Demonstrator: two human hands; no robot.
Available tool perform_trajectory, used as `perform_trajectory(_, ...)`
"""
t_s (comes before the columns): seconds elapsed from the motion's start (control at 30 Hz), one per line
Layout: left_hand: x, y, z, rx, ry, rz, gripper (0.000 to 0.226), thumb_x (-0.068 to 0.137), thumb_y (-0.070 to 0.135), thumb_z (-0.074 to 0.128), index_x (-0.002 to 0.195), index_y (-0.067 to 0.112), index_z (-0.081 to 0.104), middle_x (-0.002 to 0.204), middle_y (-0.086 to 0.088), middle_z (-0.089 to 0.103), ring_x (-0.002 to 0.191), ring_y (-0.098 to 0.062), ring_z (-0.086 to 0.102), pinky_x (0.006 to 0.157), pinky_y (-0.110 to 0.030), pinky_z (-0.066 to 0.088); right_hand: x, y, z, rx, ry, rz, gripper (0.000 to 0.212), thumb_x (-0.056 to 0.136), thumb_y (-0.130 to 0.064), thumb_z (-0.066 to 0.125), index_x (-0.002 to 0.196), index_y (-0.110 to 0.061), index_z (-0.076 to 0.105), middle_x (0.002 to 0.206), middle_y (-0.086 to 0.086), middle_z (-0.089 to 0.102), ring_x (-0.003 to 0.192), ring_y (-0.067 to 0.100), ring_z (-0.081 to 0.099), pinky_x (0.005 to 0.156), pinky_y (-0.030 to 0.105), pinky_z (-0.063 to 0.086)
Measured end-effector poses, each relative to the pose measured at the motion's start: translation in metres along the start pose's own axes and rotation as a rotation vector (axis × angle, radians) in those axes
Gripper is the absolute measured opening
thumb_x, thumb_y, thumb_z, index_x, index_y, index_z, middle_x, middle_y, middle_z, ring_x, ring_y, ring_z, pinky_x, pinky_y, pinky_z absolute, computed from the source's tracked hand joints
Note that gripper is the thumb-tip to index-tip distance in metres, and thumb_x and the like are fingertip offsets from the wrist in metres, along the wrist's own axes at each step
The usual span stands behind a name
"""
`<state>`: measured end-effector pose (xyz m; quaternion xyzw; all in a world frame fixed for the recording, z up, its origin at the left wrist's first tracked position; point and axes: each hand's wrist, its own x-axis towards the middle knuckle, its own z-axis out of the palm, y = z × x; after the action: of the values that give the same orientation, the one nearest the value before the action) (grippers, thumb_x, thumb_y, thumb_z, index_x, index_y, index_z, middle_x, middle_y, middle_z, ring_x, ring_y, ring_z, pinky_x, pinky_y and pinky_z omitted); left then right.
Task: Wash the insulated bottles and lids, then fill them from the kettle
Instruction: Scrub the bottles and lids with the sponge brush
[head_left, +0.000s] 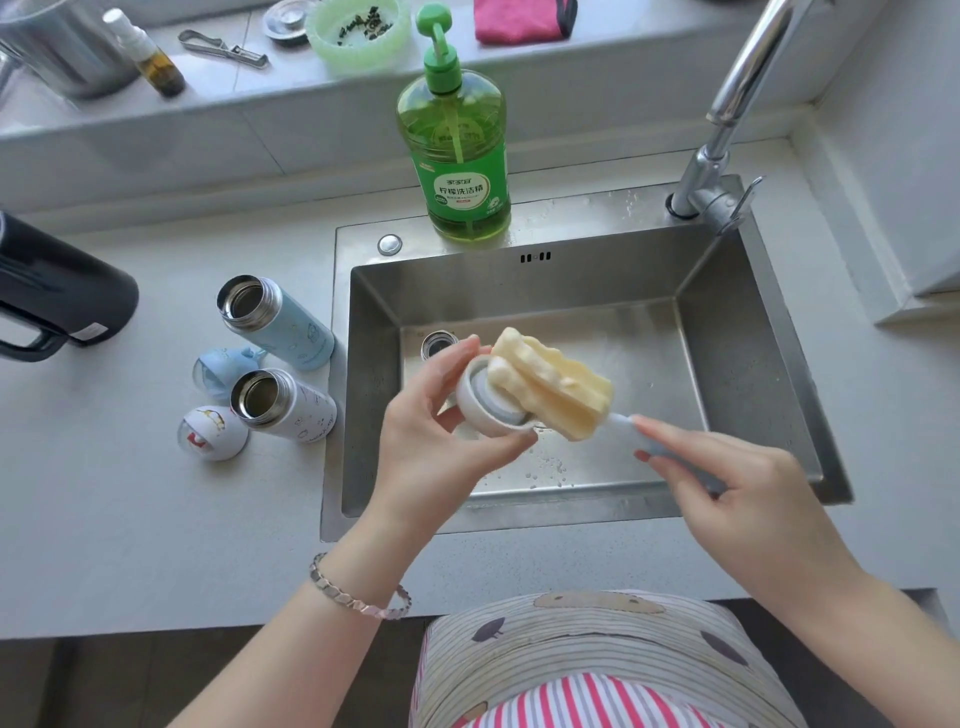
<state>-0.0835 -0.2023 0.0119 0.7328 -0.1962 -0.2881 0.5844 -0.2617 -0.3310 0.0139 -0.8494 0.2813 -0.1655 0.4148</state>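
Over the sink (737, 364), my left hand (436, 441) grips a round white inner lid (480, 410). My right hand (727, 499) holds the pale handle of a yellow sponge brush (550, 384), whose foamy head presses into the lid. On the counter to the left stand an open light-blue bottle (280, 322) and an open white bottle (285, 405). A blue dome cap (223, 369) and a white dome cap (210, 434) lie beside them. The dark kettle (57, 296) sits at the far left edge.
A green dish-soap pump bottle (457, 150) stands on the sink's back rim, the chrome tap (727, 119) at the back right. The drain (439, 343) shows behind my left hand. On the rear ledge are a green bowl (358, 31), a pink cloth (519, 21) and a small spray bottle (150, 57).
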Motion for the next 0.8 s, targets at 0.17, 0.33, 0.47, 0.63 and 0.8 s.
perform_trajectory(0.17,0.002,0.002,0.001,-0.048,0.008,-0.032,0.069,0.045,0.006,0.085,0.107,0.023,0.061,0.107,0.000,0.069,0.103,-0.012,0.065,0.080,-0.018,0.051,-0.007,-0.005,0.009,0.017,0.022,-0.083,0.038,0.083,-0.024,0.051,0.121,-0.029,0.053,0.102,-0.017,0.065,0.079,0.001,0.064,0.057,0.008,0.042)
perform_trajectory(0.33,0.002,0.001,0.002,-0.040,-0.003,-0.075,0.069,0.046,-0.004,0.089,0.107,0.018,0.064,0.100,0.000,0.071,0.094,-0.013,0.068,0.078,-0.022,0.054,0.002,0.003,0.005,-0.003,0.044,-0.076,0.056,0.079,-0.008,0.056,0.112,-0.054,0.056,0.097,-0.016,0.065,0.082,-0.001,0.063,0.064,0.015,0.047)
perform_trajectory(0.47,0.005,-0.002,-0.001,-0.057,0.019,-0.116,0.065,0.052,-0.008,0.085,0.108,0.018,0.064,0.105,-0.003,0.070,0.097,-0.011,0.067,0.075,-0.019,0.054,-0.004,-0.001,0.008,0.006,-0.012,-0.113,0.059,0.080,-0.007,0.057,0.115,-0.054,0.051,0.093,-0.014,0.065,0.075,0.004,0.063,0.061,0.022,0.046)
perform_trajectory(0.63,0.002,-0.003,-0.002,-0.031,-0.027,-0.119,0.067,0.051,-0.006,0.086,0.109,0.019,0.064,0.105,-0.002,0.070,0.097,-0.013,0.068,0.082,-0.026,0.055,0.005,0.000,-0.002,0.048,-0.043,0.002,0.058,0.077,-0.016,0.058,0.101,-0.068,0.053,0.092,-0.037,0.062,0.077,-0.006,0.062,0.062,0.005,0.039)
perform_trajectory(0.8,0.003,-0.002,-0.001,0.001,0.011,-0.079,0.071,0.043,0.015,0.088,0.109,0.024,0.063,0.106,0.001,0.070,0.099,-0.010,0.066,0.077,-0.017,0.052,0.003,-0.016,0.002,0.132,-0.104,0.033,0.048,0.079,-0.021,0.062,0.100,-0.063,0.057,0.088,-0.027,0.066,0.068,0.001,0.062,0.057,0.008,0.039)
